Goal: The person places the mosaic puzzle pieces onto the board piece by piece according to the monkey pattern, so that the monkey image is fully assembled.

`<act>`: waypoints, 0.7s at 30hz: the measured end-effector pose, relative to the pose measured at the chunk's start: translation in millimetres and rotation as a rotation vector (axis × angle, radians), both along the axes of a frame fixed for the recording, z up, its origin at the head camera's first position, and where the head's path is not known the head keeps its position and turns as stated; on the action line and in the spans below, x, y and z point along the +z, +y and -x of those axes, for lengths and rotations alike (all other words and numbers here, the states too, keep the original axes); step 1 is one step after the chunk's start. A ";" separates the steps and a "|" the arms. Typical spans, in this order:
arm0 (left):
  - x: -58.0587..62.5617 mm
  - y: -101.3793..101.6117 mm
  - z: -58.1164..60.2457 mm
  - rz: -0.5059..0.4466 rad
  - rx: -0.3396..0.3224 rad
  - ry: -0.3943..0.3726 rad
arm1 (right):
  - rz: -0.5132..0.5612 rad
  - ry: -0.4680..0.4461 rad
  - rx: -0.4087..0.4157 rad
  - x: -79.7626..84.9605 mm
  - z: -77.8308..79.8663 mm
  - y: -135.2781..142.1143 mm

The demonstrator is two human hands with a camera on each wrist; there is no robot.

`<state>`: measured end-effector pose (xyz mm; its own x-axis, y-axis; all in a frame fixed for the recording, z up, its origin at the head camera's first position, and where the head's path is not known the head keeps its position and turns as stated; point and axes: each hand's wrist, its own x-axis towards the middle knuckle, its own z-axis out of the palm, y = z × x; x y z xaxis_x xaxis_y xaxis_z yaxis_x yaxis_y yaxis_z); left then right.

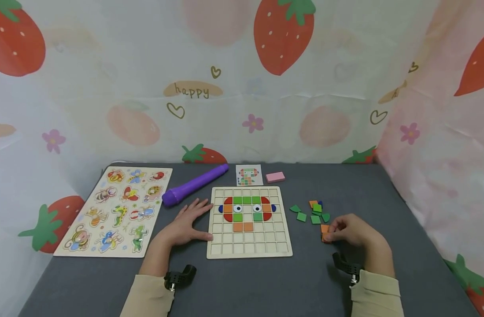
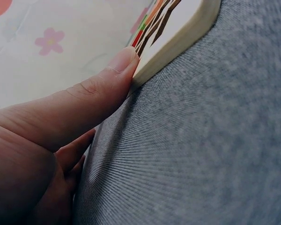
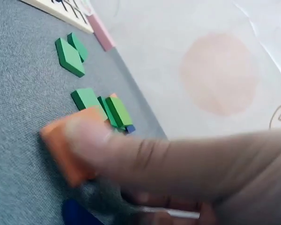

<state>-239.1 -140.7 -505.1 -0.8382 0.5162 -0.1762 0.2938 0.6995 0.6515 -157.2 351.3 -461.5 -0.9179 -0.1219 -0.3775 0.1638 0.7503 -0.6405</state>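
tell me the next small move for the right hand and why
Probably carry the orange piece to the grid board: the right hand pinches it, the left hand touches the board's edge, and the lowest rows are bare.

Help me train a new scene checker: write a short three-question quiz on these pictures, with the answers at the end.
1. Multiple choice: which hand touches the edge of the grid board?
A) left only
B) right only
C) both

2. True or false: in the head view, the pink block lies to the right of the small picture card.

3. Fill in the blank: the right hand holds a piece coloured ____.

Key:
1. A, the left hand.
2. True.
3. Orange.
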 end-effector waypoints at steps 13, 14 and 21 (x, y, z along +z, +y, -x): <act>0.3 0.4 1.5 -0.003 -0.022 0.021 | 0.351 -0.105 0.093 -2.9 -4.9 20.6; -0.1 0.1 1.7 -0.004 -0.024 0.021 | 0.328 -0.058 0.103 -3.9 -2.8 18.9; -0.8 -0.2 1.7 -0.006 -0.020 0.017 | 0.298 0.147 -0.049 -2.6 7.3 -1.6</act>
<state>-240.8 -140.9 -505.8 -0.8307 0.5337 -0.1587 0.3187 0.6895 0.6504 -164.6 349.7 -464.1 -0.9675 -0.1611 -0.1949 0.0846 0.5202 -0.8498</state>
